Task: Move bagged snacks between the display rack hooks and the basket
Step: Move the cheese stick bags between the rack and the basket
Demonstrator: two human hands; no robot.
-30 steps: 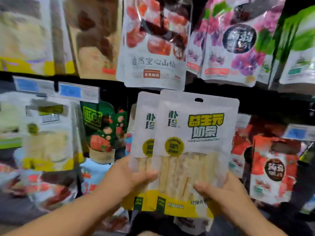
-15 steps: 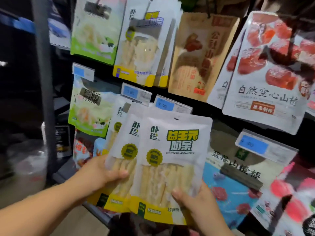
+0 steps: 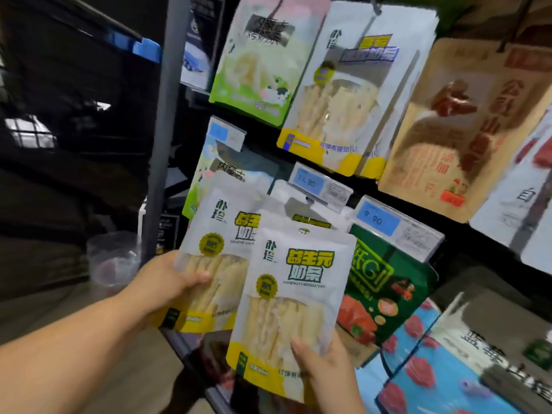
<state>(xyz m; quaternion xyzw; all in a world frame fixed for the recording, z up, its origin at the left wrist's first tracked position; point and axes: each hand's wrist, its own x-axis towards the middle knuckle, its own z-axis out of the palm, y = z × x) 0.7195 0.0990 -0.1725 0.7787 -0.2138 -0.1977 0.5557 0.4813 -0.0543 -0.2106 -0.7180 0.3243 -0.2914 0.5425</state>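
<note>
Two white-and-yellow snack bags with pale sticks showing through a window are held up before the display rack. My left hand [image 3: 167, 282] grips the rear bag [image 3: 218, 264] at its left edge, thumb on the front. My right hand [image 3: 325, 369] holds the front bag [image 3: 295, 297] from below, thumb on its lower front. The front bag overlaps the rear one and sits lower and to the right. More bags of the same kind [image 3: 349, 94] hang on a hook above. No basket is in view.
Hanging bags fill the rack: a green-and-white one [image 3: 257, 61], a brown one [image 3: 466, 124], a dark green one [image 3: 385, 285]. Blue price tags [image 3: 378, 219] stick out on the hook ends. A grey upright post [image 3: 167, 115] bounds the rack on the left; beyond it is a dim aisle.
The view has swung left along the rack. The two bags have slid apart: the left hand's bag now sits higher and left, the right hand's bag lower and right.
</note>
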